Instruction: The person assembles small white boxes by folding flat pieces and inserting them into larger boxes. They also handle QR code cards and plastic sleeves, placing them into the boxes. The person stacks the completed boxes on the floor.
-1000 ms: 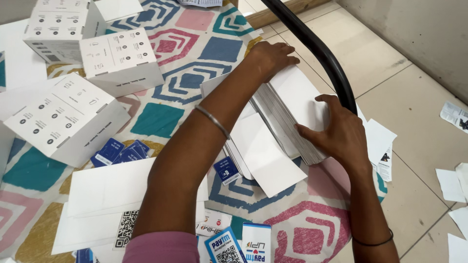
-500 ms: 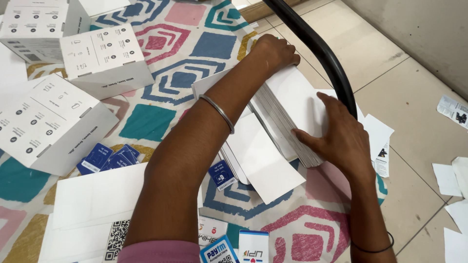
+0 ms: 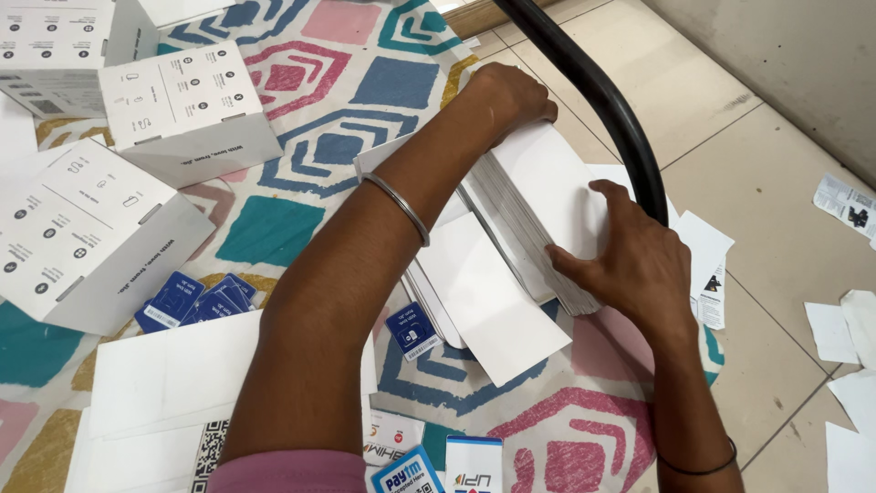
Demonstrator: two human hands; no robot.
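A thick stack of white sheets [image 3: 547,196] lies tilted on a patterned mat [image 3: 328,146]. My left hand [image 3: 506,96] grips the stack's far end; a metal bangle circles that forearm. My right hand [image 3: 634,260] presses on the near end, fingers curled over the stack's edge. More loose white sheets [image 3: 484,292] spread under and beside the stack. A small blue card [image 3: 411,330] lies just below my left forearm.
Three white printed boxes [image 3: 187,110] stand at the left. Several blue cards [image 3: 187,299] lie by the nearest box. A black curved tube [image 3: 593,87] runs past the stack. White envelopes [image 3: 164,374] lie front left; paper scraps [image 3: 849,329] litter the tiled floor at right.
The view has drifted, so everything sits slightly further left and up. My right hand's fingers curled tighter over the stack's edge. The stack stays in place.
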